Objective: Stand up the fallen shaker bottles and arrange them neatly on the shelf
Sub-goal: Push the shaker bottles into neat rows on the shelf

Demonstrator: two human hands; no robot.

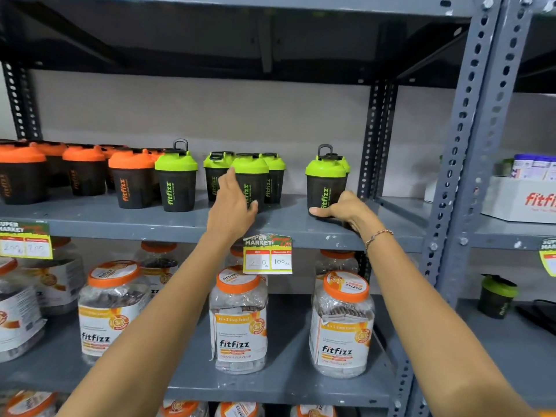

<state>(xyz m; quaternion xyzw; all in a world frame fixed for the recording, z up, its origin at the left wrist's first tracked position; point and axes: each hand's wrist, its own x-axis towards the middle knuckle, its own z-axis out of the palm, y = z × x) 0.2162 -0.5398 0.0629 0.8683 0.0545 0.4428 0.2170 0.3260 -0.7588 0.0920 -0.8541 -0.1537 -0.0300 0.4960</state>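
Note:
Black shaker bottles stand upright on the grey shelf (126, 219). Several with orange lids (131, 179) fill the left part. Green-lidded ones stand to their right: one (177, 183) beside the orange group, a cluster of three (252, 176) in the middle, and one (326, 188) apart at the right with another half hidden behind it. My left hand (233, 203) rests against the left side of the cluster's front bottle, thumb at its base. My right hand (346, 207) wraps the base of the right green-lidded bottle.
A supermarket price tag (267, 254) hangs from the shelf edge between my arms. Fitfizz jars (239, 320) with orange lids fill the shelf below. A slotted upright post (469, 164) bounds the right. The neighbouring bay holds a white fitfizz box (523, 200) and a lone green-lidded shaker (498, 296).

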